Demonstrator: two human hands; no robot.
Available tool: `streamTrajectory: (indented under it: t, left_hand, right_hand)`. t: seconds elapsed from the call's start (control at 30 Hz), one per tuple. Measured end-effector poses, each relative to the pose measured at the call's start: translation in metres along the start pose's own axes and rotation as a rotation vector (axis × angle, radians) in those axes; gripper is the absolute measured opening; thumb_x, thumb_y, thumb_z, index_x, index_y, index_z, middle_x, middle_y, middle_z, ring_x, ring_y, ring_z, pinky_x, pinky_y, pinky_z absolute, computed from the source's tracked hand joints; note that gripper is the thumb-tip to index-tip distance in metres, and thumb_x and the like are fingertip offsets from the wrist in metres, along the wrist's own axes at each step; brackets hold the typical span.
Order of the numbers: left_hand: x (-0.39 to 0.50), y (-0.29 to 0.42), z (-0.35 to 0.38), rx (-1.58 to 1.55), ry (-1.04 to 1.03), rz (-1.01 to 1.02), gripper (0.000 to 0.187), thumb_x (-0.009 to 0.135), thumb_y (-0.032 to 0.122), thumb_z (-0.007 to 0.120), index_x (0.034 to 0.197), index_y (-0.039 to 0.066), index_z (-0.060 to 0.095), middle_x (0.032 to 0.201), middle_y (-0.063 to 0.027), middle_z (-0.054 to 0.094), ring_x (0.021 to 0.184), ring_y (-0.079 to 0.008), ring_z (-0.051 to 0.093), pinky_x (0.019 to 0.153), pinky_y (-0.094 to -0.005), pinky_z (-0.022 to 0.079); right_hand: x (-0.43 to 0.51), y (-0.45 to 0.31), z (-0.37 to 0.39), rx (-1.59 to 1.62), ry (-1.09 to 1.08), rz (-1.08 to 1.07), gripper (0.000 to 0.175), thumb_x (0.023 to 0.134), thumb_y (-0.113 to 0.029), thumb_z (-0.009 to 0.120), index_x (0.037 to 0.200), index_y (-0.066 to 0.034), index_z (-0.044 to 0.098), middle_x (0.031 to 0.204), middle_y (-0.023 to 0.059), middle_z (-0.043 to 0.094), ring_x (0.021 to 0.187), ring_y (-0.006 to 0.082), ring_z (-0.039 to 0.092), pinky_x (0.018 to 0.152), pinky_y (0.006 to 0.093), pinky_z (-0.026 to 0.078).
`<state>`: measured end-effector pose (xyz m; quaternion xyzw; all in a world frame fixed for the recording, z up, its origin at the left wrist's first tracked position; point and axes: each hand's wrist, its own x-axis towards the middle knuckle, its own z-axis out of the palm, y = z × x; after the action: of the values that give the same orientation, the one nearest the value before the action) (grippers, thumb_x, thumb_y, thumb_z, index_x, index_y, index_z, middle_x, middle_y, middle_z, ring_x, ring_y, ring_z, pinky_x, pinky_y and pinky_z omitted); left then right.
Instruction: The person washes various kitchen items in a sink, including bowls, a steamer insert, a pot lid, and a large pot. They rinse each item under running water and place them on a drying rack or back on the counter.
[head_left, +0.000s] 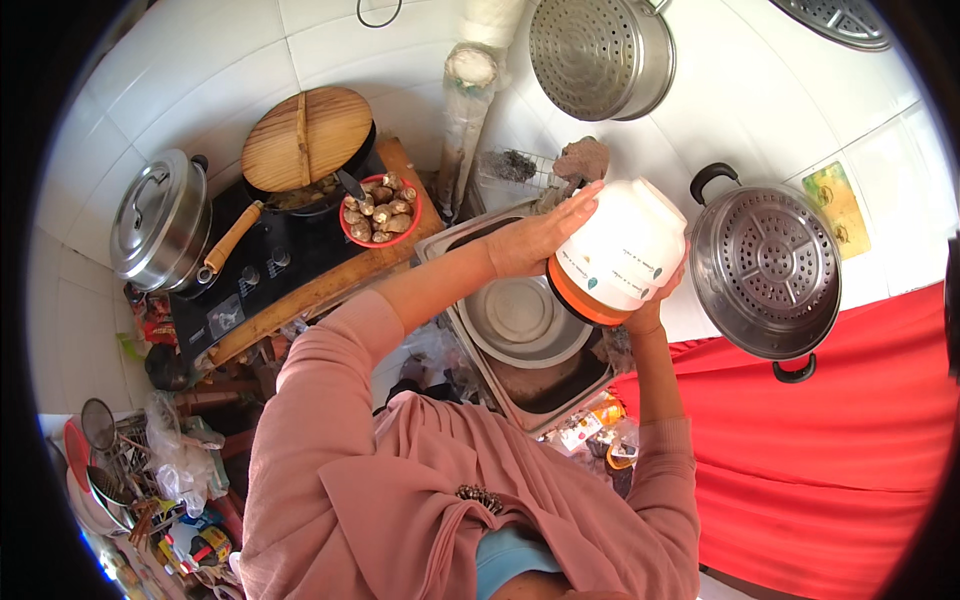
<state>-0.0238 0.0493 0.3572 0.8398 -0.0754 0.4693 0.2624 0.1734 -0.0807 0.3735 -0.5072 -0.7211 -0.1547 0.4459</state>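
Observation:
Between my two hands is a nested stack of white bowls (611, 240), tilted with a foot ring facing up and to the right. Small green leaf prints and writing run along their sides. At the stack's lower end shows an orange bowl (589, 295) with a dark rim. My left hand (541, 231) presses on the left side of the stack, fingers stretched along it. On the right side my right hand (654, 306) supports it, its fingers partly hidden behind the bowls. Below the stack, a round metal basin (517, 315) sits in the stainless steel sink (517, 409).
Left of the sink, a black cooktop (251, 281) carries a wok with a wooden lid (307, 142), a lidded steel pot (161, 217) and a red bowl of taro-like tubers (381, 210). Perforated steamer pots (600, 60) hang on the tiled wall. A red cloth (810, 450) hangs at right.

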Motion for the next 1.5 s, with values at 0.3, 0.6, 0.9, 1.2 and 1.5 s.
streamTrajectory:
  t: [0.3,0.6,0.9,1.2,1.5]
  left_hand:
    - [0.000,-0.005,0.005,-0.014,-0.042,0.007,0.116,0.065,0.000,0.080,0.150,0.010,0.001,0.152,-0.0298,0.009,0.141,-0.0455,0.013,0.112,-0.0452,0.024]
    - [0.004,0.002,0.006,0.005,-0.026,-0.011,0.114,0.061,-0.006,0.077,0.149,0.010,0.007,0.154,-0.0250,0.006,0.141,-0.0412,0.018,0.107,-0.0420,0.038]
    - [-0.001,-0.004,0.015,-0.022,-0.043,-0.005,0.116,0.066,0.000,0.078,0.151,0.010,-0.001,0.153,-0.0302,0.005,0.142,-0.0441,0.011,0.112,-0.0442,0.026]
    - [-0.037,0.009,0.018,-0.026,0.026,-0.120,0.104,0.068,-0.008,0.070,0.149,0.000,0.005,0.155,-0.0243,0.004,0.144,-0.0363,0.010,0.117,-0.0393,0.013]
    - [-0.074,0.067,-0.021,0.070,-0.003,-0.199,0.121,0.052,-0.017,0.066,0.151,0.009,0.002,0.157,-0.0206,-0.001,0.144,-0.0361,0.009,0.108,-0.0382,0.034]
  right_hand:
    - [-0.012,0.010,0.010,-0.009,0.127,0.035,0.086,0.079,-0.032,0.070,0.141,0.0048,0.023,0.134,0.0185,0.048,0.121,0.0302,0.049,0.112,0.0451,0.022]
    - [-0.019,0.014,0.006,0.003,0.080,0.035,0.086,0.080,-0.032,0.070,0.142,0.0050,0.023,0.138,0.0194,0.042,0.126,0.0314,0.044,0.112,0.0454,0.021]
    - [-0.032,0.046,0.012,0.363,-0.036,0.247,0.083,0.083,-0.028,0.068,0.143,0.0047,0.022,0.143,0.0200,0.035,0.131,0.0320,0.038,0.113,0.0446,0.020]
    - [-0.040,0.039,0.033,0.240,-0.004,0.332,0.081,0.083,-0.025,0.067,0.144,0.0033,0.021,0.145,0.0195,0.033,0.132,0.0313,0.036,0.113,0.0433,0.020]
    - [-0.043,-0.026,0.053,0.224,-0.069,0.419,0.080,0.084,-0.021,0.066,0.145,0.0019,0.021,0.147,0.0191,0.031,0.133,0.0306,0.035,0.113,0.0420,0.020]
